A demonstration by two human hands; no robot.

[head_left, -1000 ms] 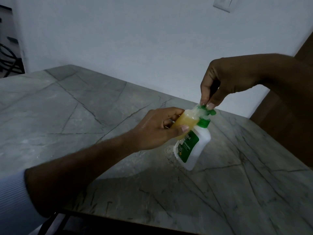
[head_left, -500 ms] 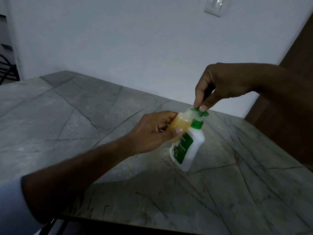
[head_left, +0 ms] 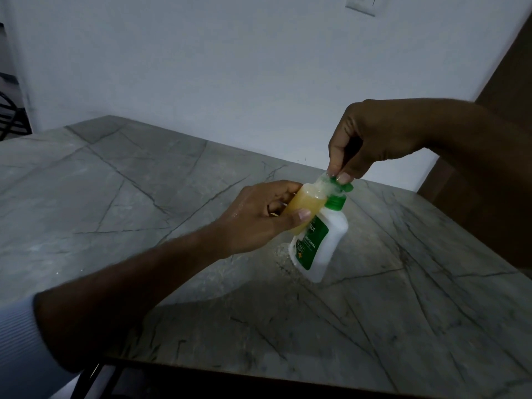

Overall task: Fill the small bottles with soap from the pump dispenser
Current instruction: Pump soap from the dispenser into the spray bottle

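The soap could miss the little hole and run down the outside; that would happen if the small bottle slips away from the green pump top, because the two mouths only just meet; there is already a wet, shiny patch on the grey stone table next to the big bottle, so some may have spilled. The white pump dispenser leans over and stands only on its bottom corner; a hard push could make it slide or tip, I think. The small bottle also looks nearly full, so one more push may make it run over; wet fingers could then lose their hold.

The left hand has its fingers and thumb curled round the small bottle and holds it tilted, up off the table, with its open mouth right under the spout. The right hand comes from above; its thumb and fingertips are pinched on the green pump top and press it down.

The small bottle is see-through and holds yellow-orange soap almost up to its neck; there is clear, bubbly soap around the spout. The big dispenser is white with a green label; I cannot tell how much soap is left inside it.
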